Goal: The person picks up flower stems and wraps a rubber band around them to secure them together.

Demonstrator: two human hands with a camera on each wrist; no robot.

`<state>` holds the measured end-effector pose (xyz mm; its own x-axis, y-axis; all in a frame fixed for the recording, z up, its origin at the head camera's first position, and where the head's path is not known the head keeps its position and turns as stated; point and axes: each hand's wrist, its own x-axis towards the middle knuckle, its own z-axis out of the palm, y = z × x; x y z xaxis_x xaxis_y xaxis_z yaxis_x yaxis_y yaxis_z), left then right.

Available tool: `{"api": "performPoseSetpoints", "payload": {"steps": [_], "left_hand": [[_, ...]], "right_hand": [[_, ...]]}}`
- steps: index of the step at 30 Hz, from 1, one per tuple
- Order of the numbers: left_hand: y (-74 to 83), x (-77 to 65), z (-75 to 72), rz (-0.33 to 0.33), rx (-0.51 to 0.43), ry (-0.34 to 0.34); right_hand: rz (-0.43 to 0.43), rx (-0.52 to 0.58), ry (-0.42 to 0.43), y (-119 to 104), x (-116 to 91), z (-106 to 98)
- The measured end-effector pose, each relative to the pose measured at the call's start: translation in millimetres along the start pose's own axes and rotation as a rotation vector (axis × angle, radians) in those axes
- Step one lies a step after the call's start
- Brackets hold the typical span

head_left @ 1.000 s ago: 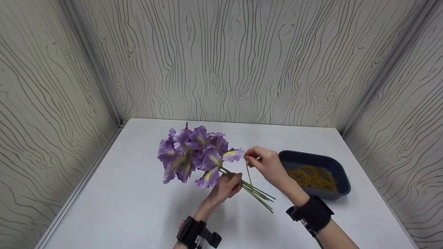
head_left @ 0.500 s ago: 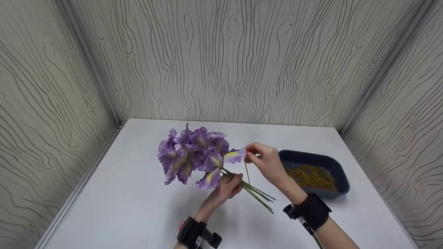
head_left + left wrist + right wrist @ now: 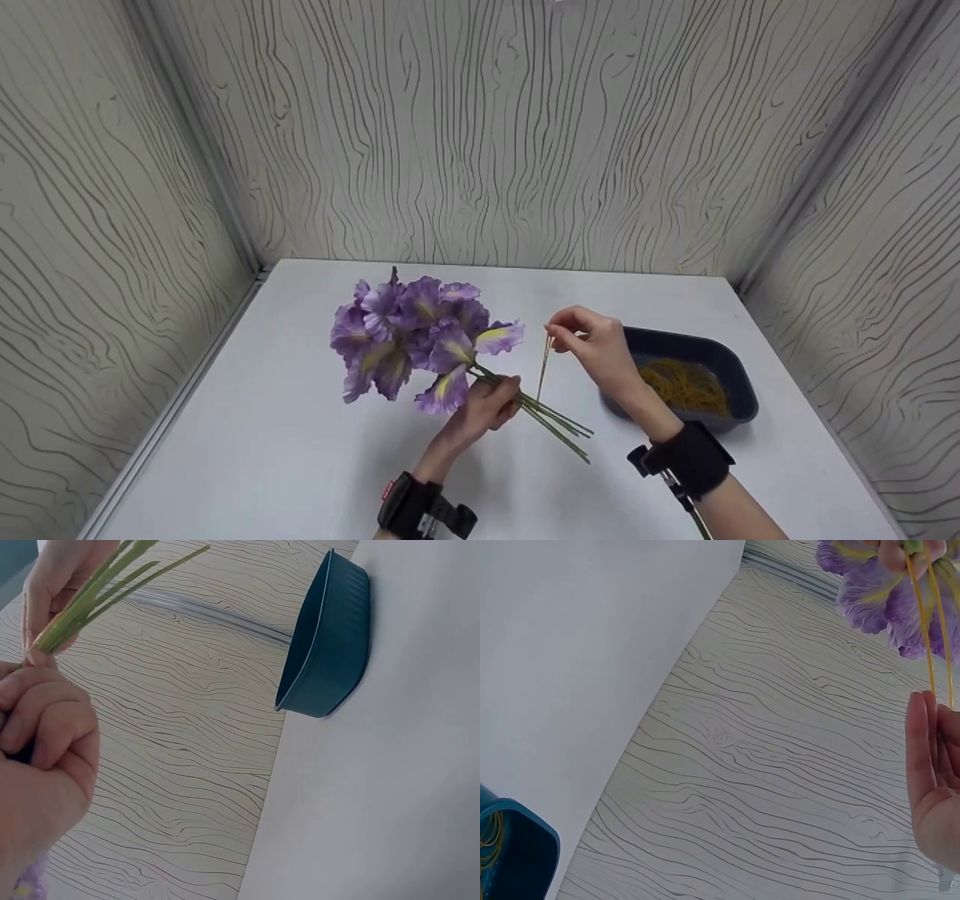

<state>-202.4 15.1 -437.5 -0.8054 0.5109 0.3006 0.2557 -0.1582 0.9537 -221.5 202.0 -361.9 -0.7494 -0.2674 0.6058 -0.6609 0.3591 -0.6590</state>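
My left hand (image 3: 486, 406) grips the green stems (image 3: 559, 426) of a bunch of purple irises (image 3: 424, 330), tilted with the blossoms to the left. To the right, my right hand (image 3: 600, 351) pinches one end of a yellow rubber band (image 3: 544, 367) between thumb and fingers. The band's other end is at the stems, just beyond the left hand. In the right wrist view, two taut strands of the rubber band (image 3: 921, 622) run between the hands. Curled fingers of the left hand (image 3: 56, 724) show in the left wrist view; how the band loops there is unclear.
A dark blue plastic bin (image 3: 742, 382) stands on the right of the white table (image 3: 262, 420), partly behind the right forearm. Several yellow rubber bands (image 3: 690, 388) lie inside it. Wood-grain patterned panels (image 3: 480, 150) enclose the table at the back and sides.
My right hand has moved to the right, away from the blossoms, and the rubber band now stretches in two visible strands. The bunch and left hand have shifted slightly left.
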Motion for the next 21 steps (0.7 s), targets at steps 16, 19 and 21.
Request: {"api": "performPoseSetpoints", "payload": {"steps": [16, 19, 21], "left_hand": [[-14.5, 6.4, -1.1, 0.095, -0.160, -0.034], [-11.6, 7.5, -0.7, 0.118, -0.150, -0.035], [-10.4, 8.0, -0.6, 0.127, -0.150, -0.030]], "right_hand": [[0.170, 0.119, -0.001, 38.7, -19.1, 11.3], [0.190, 0.127, -0.007, 42.2, -24.3, 15.7], [0.197, 0.129, -0.012, 44.3, -27.8, 18.7]]}}
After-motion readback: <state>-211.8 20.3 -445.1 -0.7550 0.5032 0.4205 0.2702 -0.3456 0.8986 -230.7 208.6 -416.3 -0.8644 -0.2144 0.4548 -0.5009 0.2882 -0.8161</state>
